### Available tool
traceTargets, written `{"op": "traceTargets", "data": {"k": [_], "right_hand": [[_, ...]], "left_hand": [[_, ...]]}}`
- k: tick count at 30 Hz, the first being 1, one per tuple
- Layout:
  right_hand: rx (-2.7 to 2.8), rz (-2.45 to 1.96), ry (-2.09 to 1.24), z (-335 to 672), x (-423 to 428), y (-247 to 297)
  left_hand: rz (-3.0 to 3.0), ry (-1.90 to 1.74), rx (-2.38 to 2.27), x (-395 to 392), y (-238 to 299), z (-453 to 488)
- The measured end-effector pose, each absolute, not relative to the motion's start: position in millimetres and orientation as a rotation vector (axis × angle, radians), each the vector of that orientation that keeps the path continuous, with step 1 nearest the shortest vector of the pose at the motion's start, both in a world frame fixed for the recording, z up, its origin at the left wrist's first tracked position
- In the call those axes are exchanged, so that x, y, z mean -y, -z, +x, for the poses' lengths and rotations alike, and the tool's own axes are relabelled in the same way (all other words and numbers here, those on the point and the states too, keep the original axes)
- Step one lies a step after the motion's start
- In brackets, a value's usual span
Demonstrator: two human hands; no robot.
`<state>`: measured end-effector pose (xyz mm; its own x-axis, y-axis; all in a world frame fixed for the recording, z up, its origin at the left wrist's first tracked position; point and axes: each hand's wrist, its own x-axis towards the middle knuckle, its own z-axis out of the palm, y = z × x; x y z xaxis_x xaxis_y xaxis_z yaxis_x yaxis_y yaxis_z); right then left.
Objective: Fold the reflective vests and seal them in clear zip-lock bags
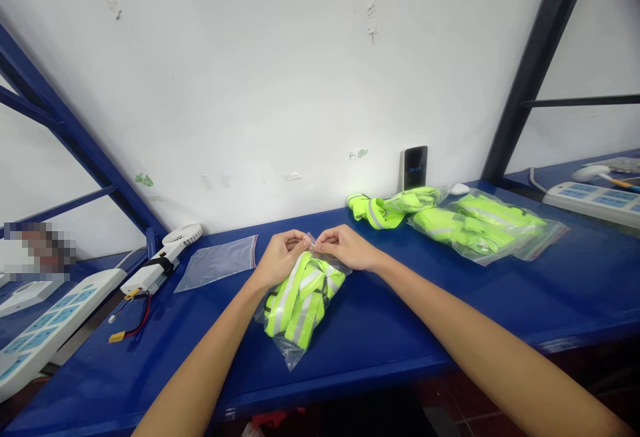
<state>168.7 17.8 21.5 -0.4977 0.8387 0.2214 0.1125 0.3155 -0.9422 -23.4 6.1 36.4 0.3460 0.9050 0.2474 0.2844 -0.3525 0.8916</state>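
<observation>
A clear zip-lock bag (293, 350) lies on the blue table with a folded neon-yellow reflective strap vest (303, 297) inside it. My left hand (283, 257) pinches the bag's top edge between thumb and fingers. Close beside it, my right hand (345, 247) pinches the same edge, so the two thumbs nearly meet. The fingertips hide part of the bag's opening. To the left of my hands, a flat, clear zip-lock bag (220, 264) with a red line along one edge rests on the table.
Bagged yellow vests (470, 227) and a loose yellow vest (375, 210) lie at the back right. Behind them a phone (415, 168) leans on the wall. A white fan (183, 234), a battery pack with wires (150, 274) and a power strip (60, 320) are at left.
</observation>
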Motion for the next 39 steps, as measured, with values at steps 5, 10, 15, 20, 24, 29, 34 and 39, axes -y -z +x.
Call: {"op": "traceTargets", "data": {"k": [5, 10, 15, 20, 24, 29, 34, 39], "right_hand": [[1.856, -0.835, -1.237, 170.3, -19.7, -17.7], [1.875, -0.854, -1.214, 170.8, -18.7, -16.3], [1.974, -0.865, -1.157, 169.8, -14.1, -18.8], [2.065, -0.836, -1.095, 162.8, -12.6, -14.8], [1.928, -0.895, -1.231, 162.6, -14.4, -13.5], [1.733, -0.931, -1.535, 169.6, -16.0, -18.7], [1.710, -0.872, -1.468, 168.0, -23.0, -11.9], [1.858, -0.817, -1.295, 162.8, -20.2, -7.2]], "left_hand": [[1.883, -0.987, -1.038, -2.1, -36.4, -19.0], [1.921, -1.029, -1.052, -0.1, -33.6, -16.5], [1.801, -0.929, -0.985, -3.3, -31.1, -23.3], [1.785, -0.705, -0.928, -8.1, -30.3, -34.5], [1.703, -0.832, -0.921, -14.5, -26.2, -38.7], [1.621, -1.094, -0.957, -23.5, -24.4, -44.2], [1.665, -1.157, -1.046, -22.2, -31.0, -46.9], [1.769, -0.811, -1.090, -17.5, -43.7, -55.4]]}}
